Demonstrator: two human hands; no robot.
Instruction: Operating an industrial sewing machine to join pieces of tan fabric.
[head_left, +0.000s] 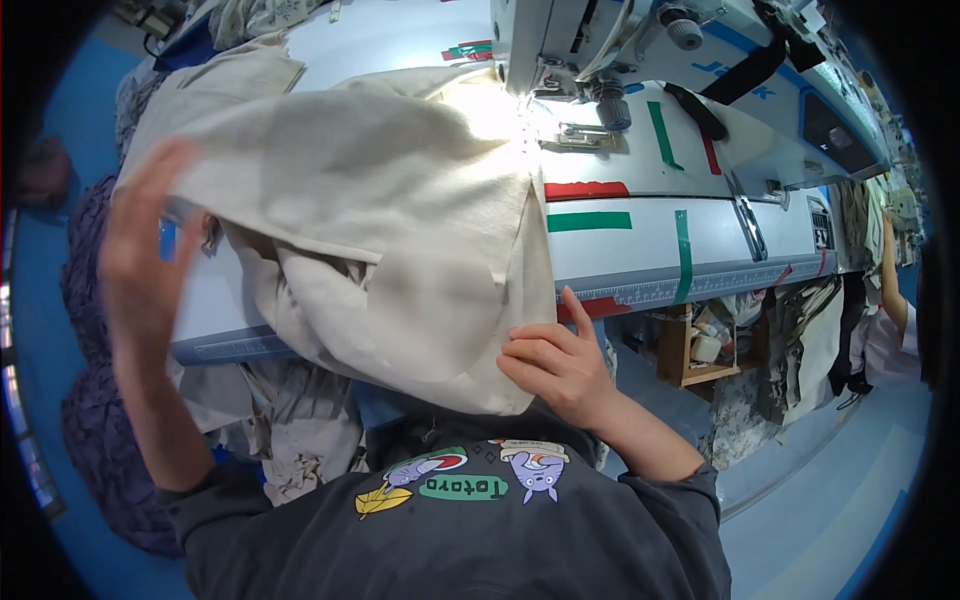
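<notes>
A large cream cloth piece (330, 150) lies in folds over the sewing table, its right edge running up to the brightly lit needle area of a white sewing machine (740, 110). At the cloth's lower right edge, my right hand (560, 375) grips the fabric, with one finger stretched up toward the table's front edge; its thumb is hidden. My left hand (150, 255) is raised at the cloth's left side, smeared by motion. Its fingers are stretched out and its thumb stands apart, with nothing visible in it. The stitching point is washed out by the lamp.
A ruler strip (650, 290) runs along the table's front edge, with green tape (590, 221) and red tape (588, 190) nearby. Below hangs a wooden drawer (690, 345) with small items. Dark purple fabric (100, 420) is heaped at left. Another person's arm (892, 265) shows far right.
</notes>
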